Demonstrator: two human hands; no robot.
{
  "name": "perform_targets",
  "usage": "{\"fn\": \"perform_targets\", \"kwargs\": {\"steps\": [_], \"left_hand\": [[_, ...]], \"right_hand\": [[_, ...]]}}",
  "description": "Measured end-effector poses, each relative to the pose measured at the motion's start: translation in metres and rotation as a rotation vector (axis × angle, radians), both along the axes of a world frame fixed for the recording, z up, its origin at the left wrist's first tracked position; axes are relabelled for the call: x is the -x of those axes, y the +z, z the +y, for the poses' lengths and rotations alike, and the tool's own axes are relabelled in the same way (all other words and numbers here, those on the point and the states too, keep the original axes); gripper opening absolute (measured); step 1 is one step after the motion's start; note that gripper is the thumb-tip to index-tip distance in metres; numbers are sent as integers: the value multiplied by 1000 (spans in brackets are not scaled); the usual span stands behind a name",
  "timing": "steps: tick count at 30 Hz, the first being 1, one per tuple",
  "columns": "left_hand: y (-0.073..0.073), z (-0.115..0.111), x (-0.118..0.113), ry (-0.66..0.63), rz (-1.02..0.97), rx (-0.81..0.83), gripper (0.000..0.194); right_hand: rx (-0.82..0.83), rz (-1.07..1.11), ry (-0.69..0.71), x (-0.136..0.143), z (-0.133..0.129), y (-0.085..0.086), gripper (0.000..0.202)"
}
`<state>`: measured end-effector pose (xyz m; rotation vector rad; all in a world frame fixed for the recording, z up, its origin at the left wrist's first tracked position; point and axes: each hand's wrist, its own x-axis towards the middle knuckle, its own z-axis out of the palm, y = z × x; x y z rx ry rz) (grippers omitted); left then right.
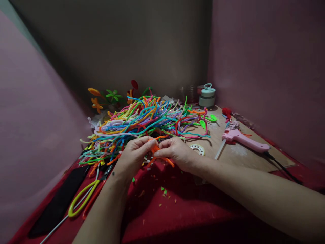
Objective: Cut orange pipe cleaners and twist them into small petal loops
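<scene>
My left hand (139, 149) pinches an orange pipe-cleaner piece (168, 161) from the left, its fingers curled. On the other side my right hand (175, 150) has thumb and forefinger closed on the same orange piece. Loose orange ends stick out below and above the fingertips. Both hands are close together over the front edge of a large pile of coloured pipe cleaners (137, 122). Part of the orange piece is hidden by the fingers.
Yellow-handled pliers (73, 205) and a black flat item (59, 201) lie at the left. At the right, a pink glue gun (246, 140) rests on a brown board (236, 159). A tape roll (197, 149) is beside my right wrist. Green scraps (164, 190) dot the red cloth (152, 217).
</scene>
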<state>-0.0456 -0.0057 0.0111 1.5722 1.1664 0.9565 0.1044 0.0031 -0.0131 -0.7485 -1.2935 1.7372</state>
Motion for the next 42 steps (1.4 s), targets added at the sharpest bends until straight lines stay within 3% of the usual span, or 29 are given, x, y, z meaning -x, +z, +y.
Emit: {"fn": "perform_targets", "kwargs": {"steps": [10,19,25,33,42], "left_hand": [[1,-1,-12,199,338,-173,27],[4,-4,-14,227,201,-110,23],[7,-8,-19,196,145,-90,21],[4,-6,-20,224,107,-93,18],[1,-5,-19,248,217,-158,23]], "right_hand": [[93,38,10,2,3,-6,11],[383,297,301,0,10,-12,9],[448,374,373,0,14,-18,7],[435,332,338,-1,13,-15,4],[232,186,159,1,10,-12,16]]}}
